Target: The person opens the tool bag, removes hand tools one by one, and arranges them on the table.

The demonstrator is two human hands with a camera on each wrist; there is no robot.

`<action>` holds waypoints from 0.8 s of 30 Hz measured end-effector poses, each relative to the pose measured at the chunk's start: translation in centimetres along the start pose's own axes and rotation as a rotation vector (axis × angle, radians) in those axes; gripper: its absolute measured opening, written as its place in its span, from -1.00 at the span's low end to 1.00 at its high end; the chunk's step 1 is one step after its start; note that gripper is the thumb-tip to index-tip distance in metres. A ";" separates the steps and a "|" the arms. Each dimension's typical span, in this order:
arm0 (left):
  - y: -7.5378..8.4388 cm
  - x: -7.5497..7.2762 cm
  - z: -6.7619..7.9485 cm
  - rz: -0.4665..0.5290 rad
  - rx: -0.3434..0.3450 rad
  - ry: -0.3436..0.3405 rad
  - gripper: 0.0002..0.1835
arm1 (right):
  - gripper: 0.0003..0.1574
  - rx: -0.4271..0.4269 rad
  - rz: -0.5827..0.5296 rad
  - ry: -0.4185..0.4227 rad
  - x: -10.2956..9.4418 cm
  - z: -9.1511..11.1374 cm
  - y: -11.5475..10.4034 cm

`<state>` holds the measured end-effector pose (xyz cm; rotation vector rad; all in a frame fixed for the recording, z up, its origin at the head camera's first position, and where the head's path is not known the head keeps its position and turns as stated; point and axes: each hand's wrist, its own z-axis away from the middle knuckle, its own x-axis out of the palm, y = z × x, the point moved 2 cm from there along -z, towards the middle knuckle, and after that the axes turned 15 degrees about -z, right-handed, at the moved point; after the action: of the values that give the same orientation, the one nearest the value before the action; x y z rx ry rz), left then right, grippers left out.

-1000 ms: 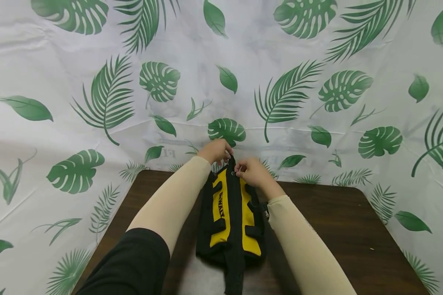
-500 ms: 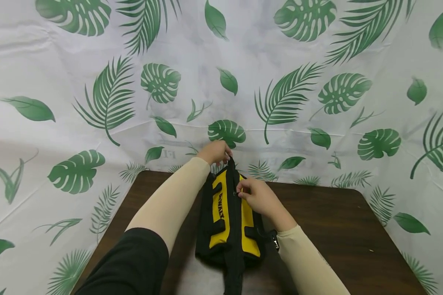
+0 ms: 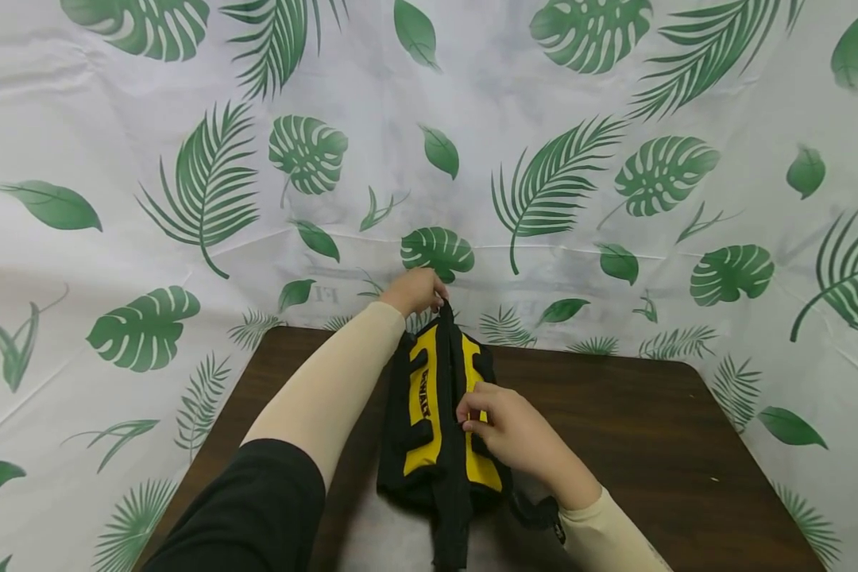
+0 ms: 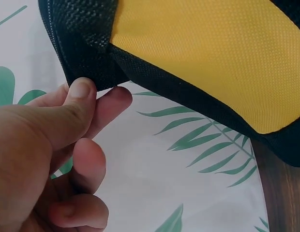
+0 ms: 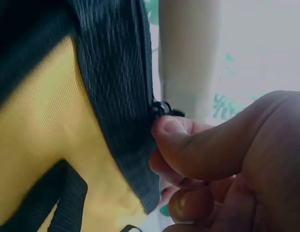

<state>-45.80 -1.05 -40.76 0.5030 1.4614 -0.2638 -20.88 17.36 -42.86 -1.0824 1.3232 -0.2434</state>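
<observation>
Black-and-yellow bag (image 3: 423,397) on the brown table (image 3: 615,413), lengthwise, far end by the leaf-print backdrop (image 3: 372,143). My right hand (image 3: 511,433) pinches the zip pull (image 5: 162,109), well nearer me than 1 second ago, when it was up at the far end. My left hand (image 3: 415,290) hasn't left the end tab (image 4: 89,65), pinched as an anchor. Judgement: good part of the run made; opening or closing, can't tell

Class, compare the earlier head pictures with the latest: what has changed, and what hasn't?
The right hand has drawn the zipper pull down the bag, toward the head view's bottom edge. The left hand still pinches the bag's far end; the bag stays put.
</observation>
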 end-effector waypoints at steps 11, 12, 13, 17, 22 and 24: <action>0.3 -0.1 0.4 0.016 -0.005 0.011 -0.76 | -0.76 -0.071 -0.034 -0.096 1.3 3.9 -1.8; 0.3 -0.1 0.5 0.016 -0.002 0.011 -0.75 | -0.74 -0.074 -0.042 -0.109 1.4 4.2 -2.1; 0.3 0.0 0.5 0.014 -0.002 0.012 -0.75 | -0.73 -0.080 -0.054 -0.129 1.6 4.5 -2.3; 0.4 0.1 0.4 0.012 -0.012 0.010 -0.75 | -0.74 -0.119 -0.086 -0.265 2.3 5.7 -3.0; 0.5 0.2 0.5 0.031 -0.021 0.023 -0.75 | -0.83 -0.183 -0.113 -0.430 3.1 6.8 -3.5; 0.5 0.1 0.6 0.034 -0.020 0.031 -0.76 | -0.85 -0.182 -0.124 -0.444 3.1 6.9 -3.5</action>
<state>-45.03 -0.85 -40.78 0.5173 1.4826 -0.2148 -12.58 16.83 -43.22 -1.2870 0.8928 0.0293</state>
